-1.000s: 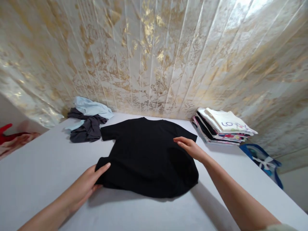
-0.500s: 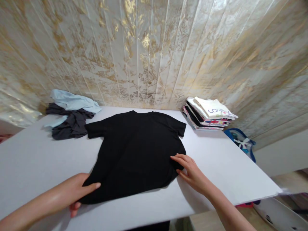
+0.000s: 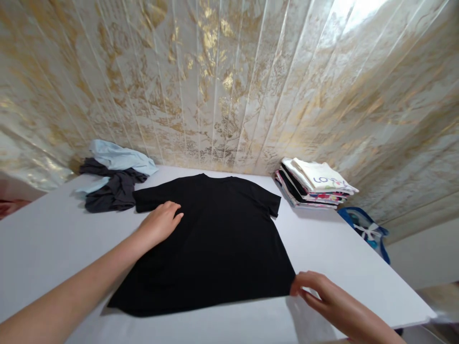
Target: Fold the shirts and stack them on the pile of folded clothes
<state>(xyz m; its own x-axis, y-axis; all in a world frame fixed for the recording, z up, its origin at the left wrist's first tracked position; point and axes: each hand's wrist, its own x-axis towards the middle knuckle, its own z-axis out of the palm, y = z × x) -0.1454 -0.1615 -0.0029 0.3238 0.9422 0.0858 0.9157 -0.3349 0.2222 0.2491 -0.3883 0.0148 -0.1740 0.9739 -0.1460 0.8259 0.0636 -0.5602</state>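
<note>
A black short-sleeved T-shirt [image 3: 218, 243] lies spread on the white table, its neckline toward the wall and its hem toward me. My left hand [image 3: 162, 223] rests on the shirt's left side just below the sleeve, thumb apart from the fingers; it grips nothing that I can see. At the lower right corner of the hem, my right hand [image 3: 315, 289] pinches the fabric between thumb and fingers. The right side seam runs fairly straight down to that hand.
Crumpled light blue and dark grey clothes [image 3: 116, 184] lie at the back left. A stack of folded clothes [image 3: 315, 184], white on top, stands at the back right. Beyond the right edge of the white table [image 3: 358, 282] is a blue-edged bag [image 3: 369, 234]. A gold-patterned curtain [image 3: 222, 86] hangs behind.
My left hand has let go of the lower left hem and moved up to the sleeve area. My right hand has drawn the right hem corner outward and toward me, flattening the shirt.
</note>
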